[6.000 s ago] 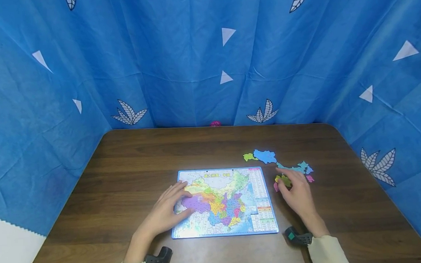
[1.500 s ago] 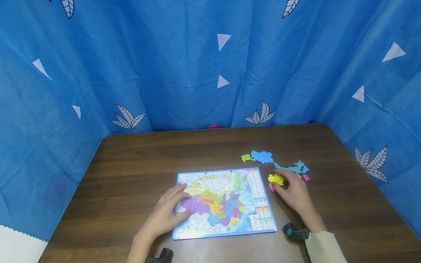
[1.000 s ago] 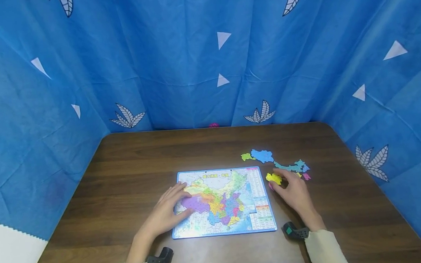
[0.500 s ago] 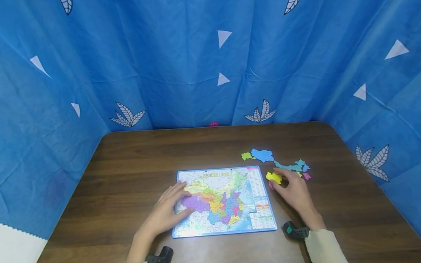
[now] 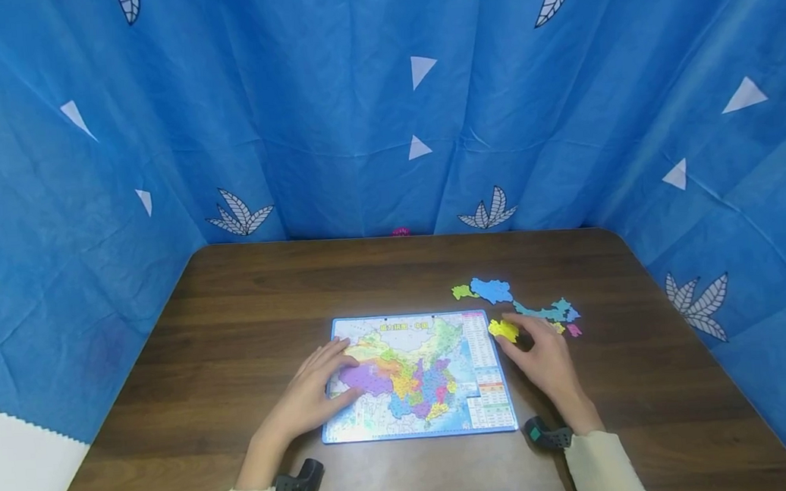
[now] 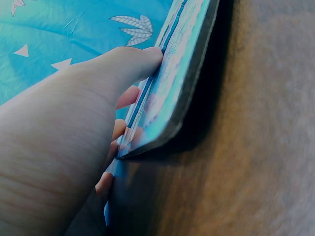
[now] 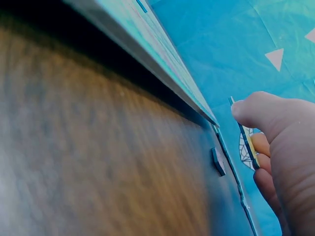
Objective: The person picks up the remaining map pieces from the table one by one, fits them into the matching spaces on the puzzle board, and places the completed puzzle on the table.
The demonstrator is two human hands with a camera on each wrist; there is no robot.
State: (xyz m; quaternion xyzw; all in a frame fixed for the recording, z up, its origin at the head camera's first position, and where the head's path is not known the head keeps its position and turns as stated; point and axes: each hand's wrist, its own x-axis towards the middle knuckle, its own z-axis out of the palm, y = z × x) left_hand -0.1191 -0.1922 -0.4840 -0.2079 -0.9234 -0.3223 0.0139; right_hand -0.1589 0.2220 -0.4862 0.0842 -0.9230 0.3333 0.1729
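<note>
A magnetic map puzzle board [image 5: 412, 419] with a blue rim lies mid-table. My left hand [image 5: 314, 392] rests on its left part, fingers spread. In the left wrist view the thumb [image 6: 140, 61] touches the board's surface. My right hand [image 5: 544, 356] pinches a yellow puzzle piece [image 5: 504, 330] between thumb and fingers, just right of the board's edge. The right wrist view shows this piece [image 7: 248, 142] edge-on, raised off the table. Below it a small pink piece [image 7: 220, 162] lies on the table; in the head view I cannot make it out.
Behind the right hand lie a green piece [image 5: 463, 291], a blue piece [image 5: 492, 290] and a long teal piece [image 5: 541, 313]. A small pink piece [image 5: 575, 330] sits farther right. Blue curtains [image 5: 356, 111] hang around the wooden table [image 5: 233, 310].
My right hand has taken up the yellow piece from the pieces at the right and moved it left towards the board. My left hand has stayed on the board.
</note>
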